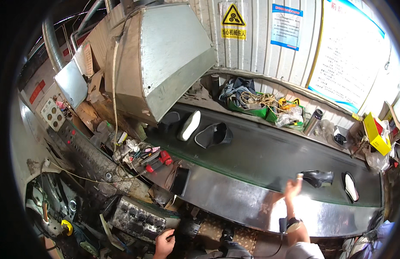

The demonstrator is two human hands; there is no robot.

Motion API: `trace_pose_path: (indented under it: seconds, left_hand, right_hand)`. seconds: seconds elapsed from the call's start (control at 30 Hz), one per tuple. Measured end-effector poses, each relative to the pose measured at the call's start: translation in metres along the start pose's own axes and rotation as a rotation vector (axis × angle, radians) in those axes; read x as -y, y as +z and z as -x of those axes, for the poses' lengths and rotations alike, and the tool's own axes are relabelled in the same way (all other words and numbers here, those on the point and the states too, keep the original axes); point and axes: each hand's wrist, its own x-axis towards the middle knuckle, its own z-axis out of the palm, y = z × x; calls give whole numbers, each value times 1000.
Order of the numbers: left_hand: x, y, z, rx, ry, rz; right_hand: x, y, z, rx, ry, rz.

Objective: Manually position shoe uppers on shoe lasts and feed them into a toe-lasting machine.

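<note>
My right hand (293,188) reaches over the near edge of a dark conveyor belt (256,151), fingers stretched out and a white covering on one fingertip. Just right of its fingers lies a black shoe upper (320,178); whether they touch is unclear. Beyond that, a shoe part with a white underside (350,186) rests near the belt's right end. My left hand (164,244) is low at the front, fingers curled around something small and dark. Farther left on the belt sit a black shoe upper (213,135), a white-bottomed piece (190,126) and a dark piece (169,119).
A metal hood (174,52) covers the belt's left end. Green bins (251,110) of cords, a steel flask (313,121) and a yellow box (376,134) line the back ledge. Near left are a red tool (159,161), a black phone-like slab (180,181) and a control panel (79,149).
</note>
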Motion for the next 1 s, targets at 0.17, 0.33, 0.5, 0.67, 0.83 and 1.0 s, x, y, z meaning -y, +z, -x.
trace_pose_path:
  seconds: [0.17,0.33,0.5,0.67,0.83,1.0]
  left_hand:
    - [-22,9,-57,11,106,-38]
    - [-97,82,-190,212,378,-147]
    - [-147,167,-339,231,573,-153]
    - [-187,228,-450,152,568,-437]
    - [-174,237,-499,217,777,-392]
    - [-261,204,-417,766,1353,-53]
  right_hand:
    - [206,49,180,1268,-446,206]
    - [174,9,198,1493,-747,369]
    - [156,-40,168,1455,79,135]
    - [191,-21,138,640,734,-65]
    - [204,21,116,594,1026,-352]
    - [212,71,96,87,1408,-649]
